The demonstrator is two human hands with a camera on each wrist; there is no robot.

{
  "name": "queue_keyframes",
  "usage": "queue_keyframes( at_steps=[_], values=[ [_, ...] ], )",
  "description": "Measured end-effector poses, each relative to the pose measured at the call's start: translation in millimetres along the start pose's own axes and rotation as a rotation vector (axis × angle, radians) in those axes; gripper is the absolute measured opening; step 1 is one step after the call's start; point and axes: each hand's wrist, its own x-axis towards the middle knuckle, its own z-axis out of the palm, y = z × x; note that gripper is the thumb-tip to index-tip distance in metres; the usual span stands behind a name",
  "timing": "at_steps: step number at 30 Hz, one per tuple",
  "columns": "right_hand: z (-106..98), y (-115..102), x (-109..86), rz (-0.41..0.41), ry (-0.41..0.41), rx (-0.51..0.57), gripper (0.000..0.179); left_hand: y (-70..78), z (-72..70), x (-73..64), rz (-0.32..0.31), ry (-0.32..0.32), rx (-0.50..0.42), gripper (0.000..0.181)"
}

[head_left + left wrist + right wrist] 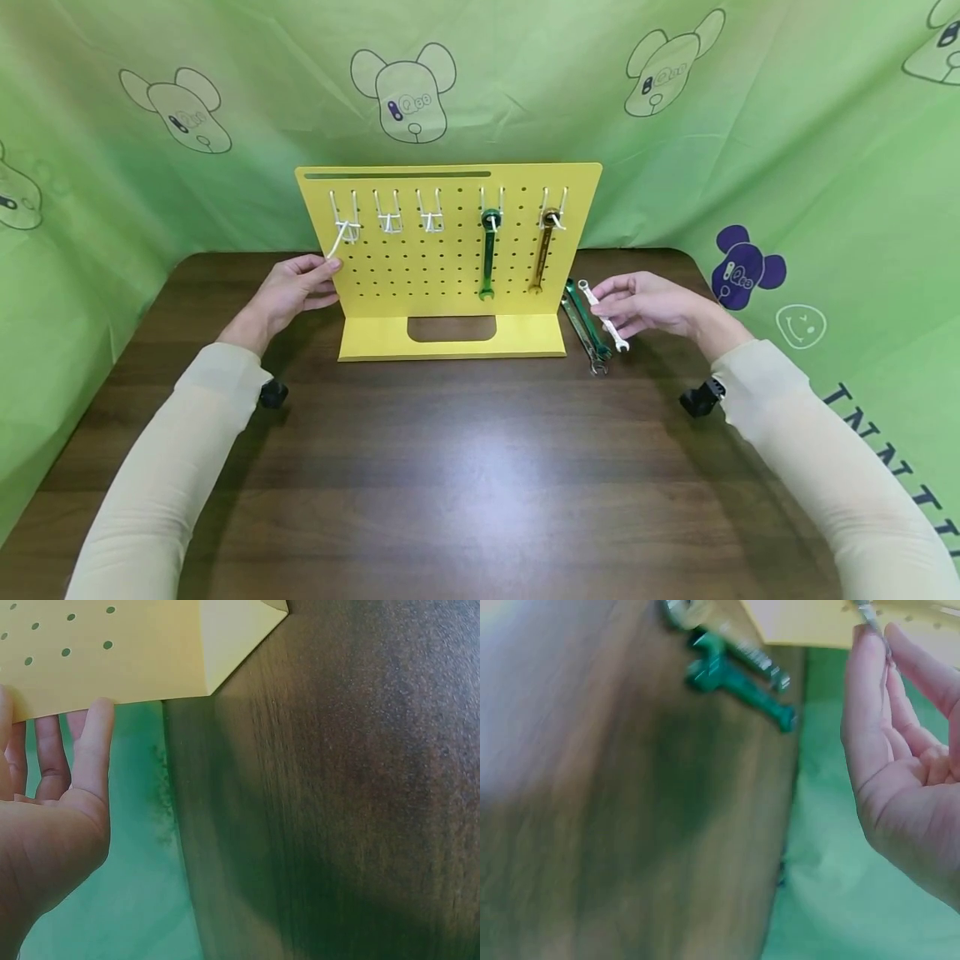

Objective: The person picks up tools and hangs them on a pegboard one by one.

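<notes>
"What does the right hand point(641, 302) have?"
"It pinches a silver wrench point(612, 332), right of the yellow pegboard point(435, 305); fingertips partly cover it, and the right wrist view cuts it off."
"And the left hand point(295, 289)?"
"Gripping the board's left edge, some fingers hidden behind. The green wrench point(588, 319) lying near the board looks blurred from the right wrist."

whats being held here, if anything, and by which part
The right grip pinches a silver wrench by its shaft, between the two ends. The left grip holds the yellow board by its left edge, thumb in front.
</notes>
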Motion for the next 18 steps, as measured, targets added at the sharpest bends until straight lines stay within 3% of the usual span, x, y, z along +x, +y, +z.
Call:
queue_keyframes(
  at_steps=[9,18],
  values=[
    [29.0,-29.5,-2.6,-0.083,-0.112,-0.041,0.03,-1.0,0.8,-0.1,-0.009,0.013,0.012,0.03],
    [64.0,-53.8,3.8,-0.129,-0.181,0.021,0.033,-0.2,1.6,-1.1,-0.006,0.016,0.022,0.031]
  ],
)
